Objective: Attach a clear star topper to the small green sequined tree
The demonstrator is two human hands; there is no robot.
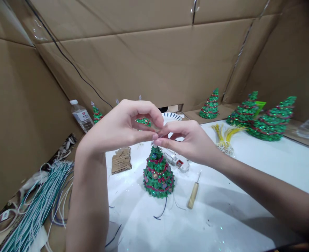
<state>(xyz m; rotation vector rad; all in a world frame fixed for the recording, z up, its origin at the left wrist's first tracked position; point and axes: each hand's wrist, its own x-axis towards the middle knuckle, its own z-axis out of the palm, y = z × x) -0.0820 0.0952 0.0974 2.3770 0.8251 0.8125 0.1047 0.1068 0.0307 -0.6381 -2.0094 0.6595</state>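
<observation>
A small green glitter Christmas tree (159, 171) with red garland and tiny ornaments stands upright on the white table in front of me. At its very tip is a pale tree topper (155, 144), mostly covered by my fingers. My left hand (128, 124) arches over from the left, thumb and fingertips pinched at the topper. From the right, my right hand (184, 140) meets it there, its thumb and index finger closed on the same spot. Thin wires (165, 206) trail from the tree's base. Fine detail between the fingertips is hidden.
A white glue gun (177, 160) lies behind the tree, a wooden-handled awl (193, 194) to its right. Corrugated cardboard (121, 161) lies left. Yellow wires (225, 136) and more trees (273, 120) are at right; teal and white wires (44, 199) and a water bottle (81, 115) at left.
</observation>
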